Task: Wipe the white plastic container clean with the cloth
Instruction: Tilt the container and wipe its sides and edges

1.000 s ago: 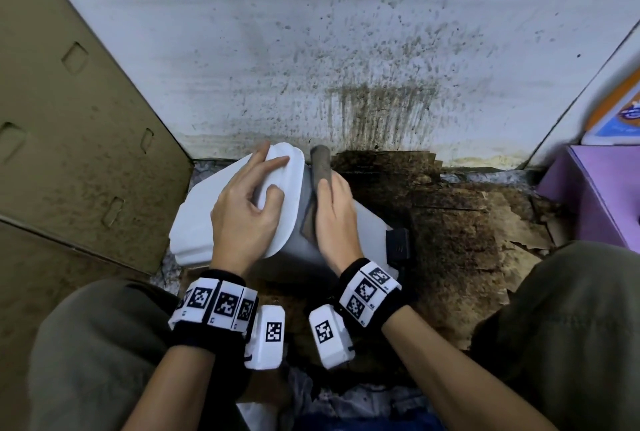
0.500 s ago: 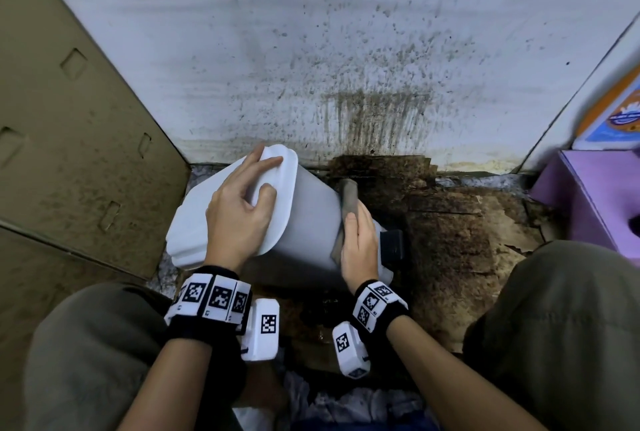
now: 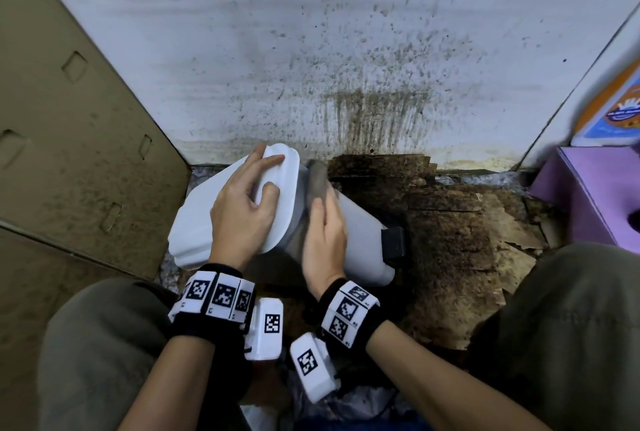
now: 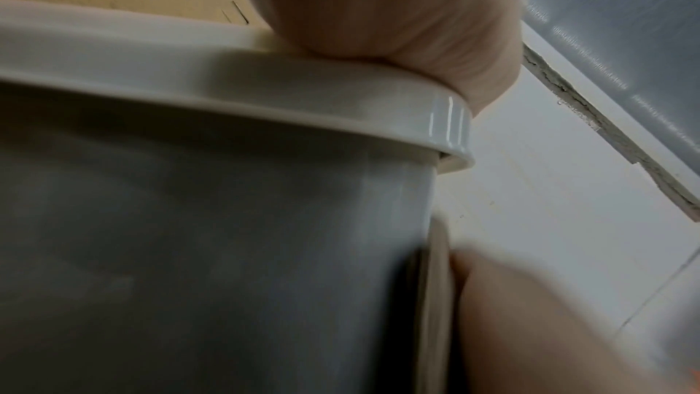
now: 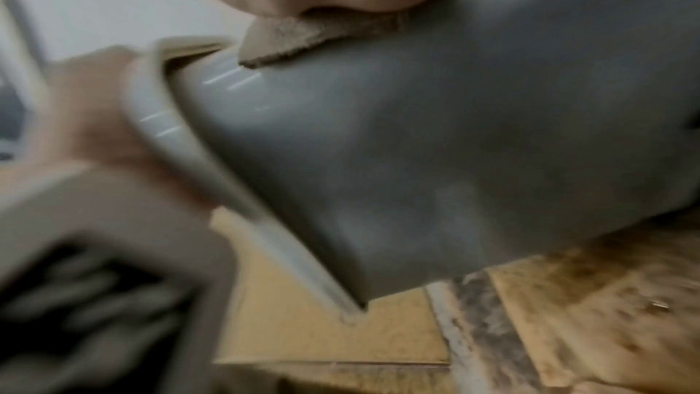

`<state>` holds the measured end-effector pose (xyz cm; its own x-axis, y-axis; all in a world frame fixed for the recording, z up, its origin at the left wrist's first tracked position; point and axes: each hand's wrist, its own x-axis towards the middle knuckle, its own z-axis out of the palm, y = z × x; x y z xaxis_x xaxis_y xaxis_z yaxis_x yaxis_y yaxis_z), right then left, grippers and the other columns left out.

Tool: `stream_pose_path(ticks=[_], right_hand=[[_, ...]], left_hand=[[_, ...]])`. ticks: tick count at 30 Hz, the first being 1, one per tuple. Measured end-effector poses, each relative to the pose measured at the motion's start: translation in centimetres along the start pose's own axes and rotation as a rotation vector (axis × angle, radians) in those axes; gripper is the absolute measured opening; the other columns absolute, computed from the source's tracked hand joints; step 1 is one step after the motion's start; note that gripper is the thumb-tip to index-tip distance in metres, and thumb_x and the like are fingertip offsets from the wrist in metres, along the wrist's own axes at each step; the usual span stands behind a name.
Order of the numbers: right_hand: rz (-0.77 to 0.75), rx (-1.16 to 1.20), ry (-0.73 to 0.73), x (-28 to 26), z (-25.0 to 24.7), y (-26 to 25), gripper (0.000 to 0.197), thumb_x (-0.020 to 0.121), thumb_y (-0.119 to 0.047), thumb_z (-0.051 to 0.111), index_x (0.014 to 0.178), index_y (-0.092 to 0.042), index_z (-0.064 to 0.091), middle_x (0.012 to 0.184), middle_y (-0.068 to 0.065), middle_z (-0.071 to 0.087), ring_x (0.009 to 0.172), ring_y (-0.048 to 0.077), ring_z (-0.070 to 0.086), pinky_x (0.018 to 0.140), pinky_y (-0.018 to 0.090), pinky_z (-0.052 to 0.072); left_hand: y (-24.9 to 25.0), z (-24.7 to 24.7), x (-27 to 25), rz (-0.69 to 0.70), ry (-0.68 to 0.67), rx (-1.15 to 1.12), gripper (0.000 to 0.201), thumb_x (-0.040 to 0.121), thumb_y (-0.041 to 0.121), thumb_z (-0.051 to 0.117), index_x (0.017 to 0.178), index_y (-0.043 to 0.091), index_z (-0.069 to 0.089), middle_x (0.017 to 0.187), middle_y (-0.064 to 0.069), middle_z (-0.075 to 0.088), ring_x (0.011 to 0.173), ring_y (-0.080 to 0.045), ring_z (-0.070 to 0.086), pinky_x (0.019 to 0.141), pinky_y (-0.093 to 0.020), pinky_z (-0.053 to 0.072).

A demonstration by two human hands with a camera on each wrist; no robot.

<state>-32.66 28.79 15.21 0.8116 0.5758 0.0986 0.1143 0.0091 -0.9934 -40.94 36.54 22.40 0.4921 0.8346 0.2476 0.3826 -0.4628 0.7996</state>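
A spattered white wall [image 3: 311, 50] rises behind a floor of stained, torn brown cardboard [image 3: 450, 240].

The white plastic container [image 3: 360, 240] lies tilted on its side on the cardboard, between the person's knees. The left hand [image 3: 242, 212] grips its white lid [image 3: 280, 195], fingers spread over the top and thumb on the rim. The right hand [image 3: 323, 240] presses a folded grey-brown cloth [image 3: 317, 181] flat against the container's side, just beside the lid.

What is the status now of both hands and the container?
Left hand grips white plastic container at its lid. Right hand presses grey-brown cloth flat on container side. Container tilted on stained cardboard. Nothing blocking.
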Motion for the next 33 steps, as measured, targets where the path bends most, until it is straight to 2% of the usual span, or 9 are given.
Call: stream_pose_path(ticks=[3, 8, 13, 18, 22, 26, 29, 31, 33], right_hand=[[-0.150, -0.019, -0.075, -0.9, 0.8, -1.8, 0.049, 0.107, -0.025, 0.031, 0.155, -0.017, 0.035, 0.159, -0.009, 0.035, 0.149, 0.004, 0.027, 0.124, 0.025, 0.018], [-0.228, -0.149, -0.093, -0.8, -1.6, 2.0, 0.048, 0.105, -0.026, 0.027, 0.152, -0.018, 0.034, 0.157, -0.007, 0.034, 0.149, 0.008, 0.030, 0.123, 0.025, 0.021], [0.081, -0.195, -0.047, -0.4, -5.7, 7.4, 0.048, 0.108, -0.025, 0.027, 0.154, -0.013, 0.034, 0.160, 0.004, 0.037, 0.149, 0.014, 0.032, 0.124, 0.033, 0.021], [0.242, -0.208, -0.003, -0.7, -7.3, 7.8, 0.046, 0.110, -0.022, 0.027, 0.156, -0.017, 0.029, 0.161, 0.001, 0.034, 0.147, 0.009, 0.028, 0.118, 0.014, 0.014], [0.347, -0.136, 0.105, -0.8, -6.5, 6.3, 0.047, 0.110, -0.027, 0.029, 0.156, -0.017, 0.033, 0.156, 0.005, 0.042, 0.145, 0.021, 0.036, 0.113, 0.018, 0.022], [0.366, -0.014, 0.142, -0.3, -5.3, 2.9, 0.044, 0.110, -0.023, 0.030, 0.151, -0.012, 0.040, 0.143, 0.008, 0.052, 0.131, 0.018, 0.044, 0.103, 0.010, 0.020], [0.385, 0.102, 0.053, 0.5, -4.6, 0.4, 0.042, 0.110, -0.022, 0.030, 0.145, -0.004, 0.045, 0.111, -0.007, 0.051, 0.111, 0.005, 0.040, 0.088, 0.003, 0.023], [0.373, 0.178, 0.011, 0.9, -4.0, -1.4, 0.042, 0.110, -0.023, 0.031, 0.147, -0.007, 0.044, 0.110, -0.014, 0.051, 0.113, 0.001, 0.041, 0.095, 0.005, 0.024], [0.369, 0.227, -0.019, 1.1, -3.6, -2.6, 0.045, 0.110, -0.028, 0.032, 0.153, -0.016, 0.037, 0.135, -0.015, 0.048, 0.131, 0.002, 0.040, 0.111, 0.017, 0.026]], left_hand=[[0.3, 0.1, -0.1, 0.001, -0.014, 0.015, 0.046, 0.088, 0.027, 0.047, 0.128, 0.043, 0.063, 0.154, 0.025, 0.044, 0.141, 0.003, 0.041, 0.109, -0.039, 0.044], [0.4, 0.2, -0.1, 0.002, -0.017, 0.017, 0.045, 0.089, 0.027, 0.048, 0.127, 0.045, 0.064, 0.153, 0.027, 0.044, 0.141, 0.004, 0.041, 0.111, -0.040, 0.043], [-0.8, -0.2, 0.4, -0.003, -0.001, -0.043, 0.044, 0.087, 0.029, 0.047, 0.124, 0.045, 0.065, 0.151, 0.028, 0.046, 0.138, 0.005, 0.044, 0.113, -0.038, 0.041], [-0.9, -0.6, 0.4, -0.003, -0.003, -0.056, 0.044, 0.086, 0.029, 0.047, 0.122, 0.044, 0.066, 0.150, 0.030, 0.046, 0.136, 0.009, 0.045, 0.104, -0.023, 0.038], [-0.6, -0.4, 0.2, -0.006, -0.008, -0.019, 0.044, 0.087, 0.029, 0.047, 0.124, 0.045, 0.065, 0.151, 0.031, 0.044, 0.138, 0.006, 0.043, 0.103, -0.025, 0.041], [-0.1, -0.3, 0.1, -0.004, -0.016, 0.023, 0.044, 0.087, 0.032, 0.047, 0.126, 0.048, 0.062, 0.152, 0.032, 0.043, 0.139, 0.002, 0.044, 0.104, -0.033, 0.044], [0.1, 0.0, 0.2, 0.012, -0.033, 0.060, 0.045, 0.087, 0.031, 0.047, 0.128, 0.045, 0.061, 0.153, 0.030, 0.042, 0.140, 0.002, 0.041, 0.101, -0.027, 0.039], [0.2, 0.3, 0.2, 0.026, -0.048, 0.090, 0.045, 0.087, 0.031, 0.046, 0.129, 0.043, 0.060, 0.154, 0.027, 0.042, 0.141, 0.000, 0.039, 0.103, -0.029, 0.037], [0.5, 0.8, 0.1, 0.044, -0.073, 0.124, 0.045, 0.088, 0.031, 0.044, 0.131, 0.041, 0.058, 0.155, 0.022, 0.042, 0.142, -0.003, 0.037, 0.108, -0.034, 0.038]])
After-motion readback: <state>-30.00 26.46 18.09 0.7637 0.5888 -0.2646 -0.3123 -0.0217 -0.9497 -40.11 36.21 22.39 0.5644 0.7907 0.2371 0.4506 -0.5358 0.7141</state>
